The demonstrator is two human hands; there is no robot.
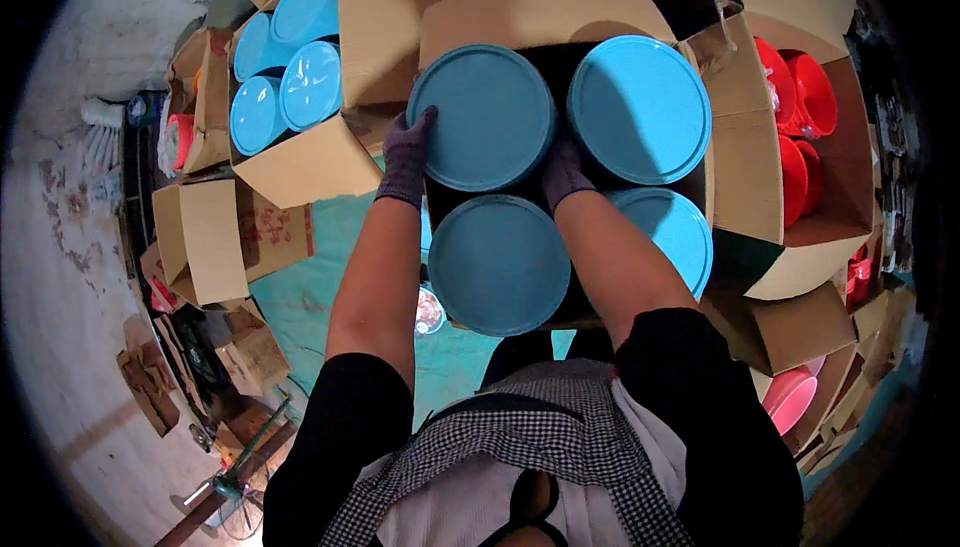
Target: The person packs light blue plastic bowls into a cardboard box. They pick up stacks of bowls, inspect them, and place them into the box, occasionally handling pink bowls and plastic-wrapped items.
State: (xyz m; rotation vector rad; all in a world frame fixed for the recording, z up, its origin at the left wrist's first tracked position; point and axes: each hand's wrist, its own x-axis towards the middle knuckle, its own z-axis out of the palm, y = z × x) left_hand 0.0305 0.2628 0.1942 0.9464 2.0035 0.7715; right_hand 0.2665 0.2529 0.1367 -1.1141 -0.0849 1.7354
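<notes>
Cardboard box (540, 9) w/ four blue lids (482, 117), both hands (407, 157) gripping one

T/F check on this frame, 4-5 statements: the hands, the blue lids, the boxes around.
1. Both hands wear dark gloves. True: left hand and right hand are gloved.
2. The centre box shows four blue round lids. True; both hands grip the upper-left lid.
3. The right-hand box holds blue items. False: its items are red.
4. The box at upper left holds nothing. False: it holds blue lidded containers.
</notes>
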